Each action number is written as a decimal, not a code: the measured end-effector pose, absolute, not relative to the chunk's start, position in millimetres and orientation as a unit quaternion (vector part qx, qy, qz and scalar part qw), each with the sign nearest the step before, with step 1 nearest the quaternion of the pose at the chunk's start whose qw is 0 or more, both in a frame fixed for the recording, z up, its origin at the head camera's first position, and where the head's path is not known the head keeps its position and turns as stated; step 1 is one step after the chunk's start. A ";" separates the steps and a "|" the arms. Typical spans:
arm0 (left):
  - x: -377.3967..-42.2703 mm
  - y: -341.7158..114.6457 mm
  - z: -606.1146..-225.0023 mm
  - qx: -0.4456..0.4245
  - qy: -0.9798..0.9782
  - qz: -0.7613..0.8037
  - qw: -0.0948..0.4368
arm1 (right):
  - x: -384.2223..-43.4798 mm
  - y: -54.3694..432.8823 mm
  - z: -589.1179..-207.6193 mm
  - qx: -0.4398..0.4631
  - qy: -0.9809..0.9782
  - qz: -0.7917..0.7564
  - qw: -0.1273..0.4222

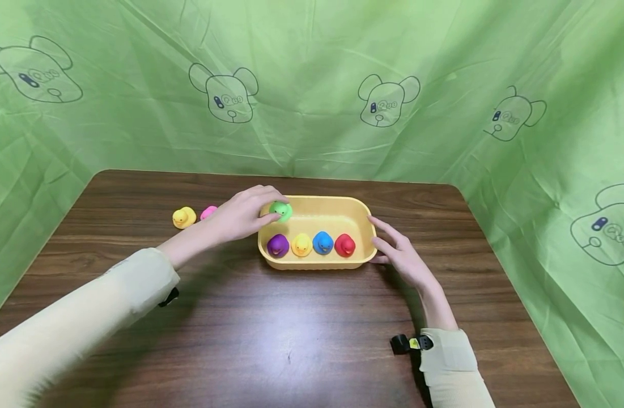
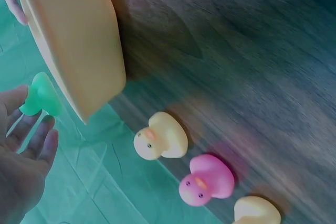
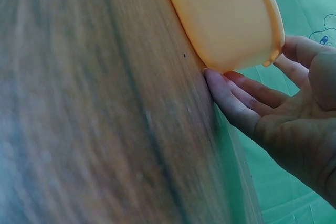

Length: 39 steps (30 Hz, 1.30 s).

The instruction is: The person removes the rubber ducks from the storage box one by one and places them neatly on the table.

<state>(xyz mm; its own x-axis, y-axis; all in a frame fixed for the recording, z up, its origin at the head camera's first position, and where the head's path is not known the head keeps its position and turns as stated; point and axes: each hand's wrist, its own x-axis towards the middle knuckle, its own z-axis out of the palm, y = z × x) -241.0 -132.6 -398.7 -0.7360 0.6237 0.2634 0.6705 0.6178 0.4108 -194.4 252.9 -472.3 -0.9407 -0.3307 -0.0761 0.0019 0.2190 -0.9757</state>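
My left hand (image 1: pixel 245 212) pinches a green rubber duck (image 1: pixel 282 211) between thumb and fingers, over the far left corner of a pale yellow basin (image 1: pixel 327 218). In the left wrist view the green duck (image 2: pixel 44 95) shows at the fingertips, beside the basin's rim. A purple duck (image 1: pixel 278 246), a yellow duck (image 1: pixel 301 245), a blue duck (image 1: pixel 323 243) and a red duck (image 1: pixel 344 245) sit in a row along the basin's near side. At the basin's right end my right hand (image 1: pixel 406 258) rests its spread, fairly straight fingers against the wall and rim.
Left of the basin, a yellow duck (image 1: pixel 184 217) and a pink duck (image 1: pixel 208 212) stand on the wooden table (image 1: pixel 291 340), the pink one partly behind my left forearm. Another yellow duck (image 2: pixel 163 136) appears in the left wrist view. A green cloth (image 1: pixel 312 141) encloses the table.
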 end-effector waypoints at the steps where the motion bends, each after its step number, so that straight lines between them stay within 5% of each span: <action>1: -240.6 -134.7 -398.4 -0.360 -0.898 -0.248 0.050 | -194.3 253.0 -472.0 -0.107 0.769 -0.616 0.135; 39: -227.4 -214.2 -381.6 -0.313 -0.924 -0.211 0.058 | -193.9 252.2 -470.9 -0.100 0.775 -0.609 0.137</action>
<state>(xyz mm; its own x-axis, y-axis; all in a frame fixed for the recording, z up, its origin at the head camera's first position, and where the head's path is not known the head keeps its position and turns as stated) -227.4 -214.2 -381.6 -0.7974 0.5540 0.2392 0.6029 0.7153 0.3534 -193.9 252.2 -470.9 -0.9422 -0.3223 -0.0913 0.0125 0.2385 -0.9711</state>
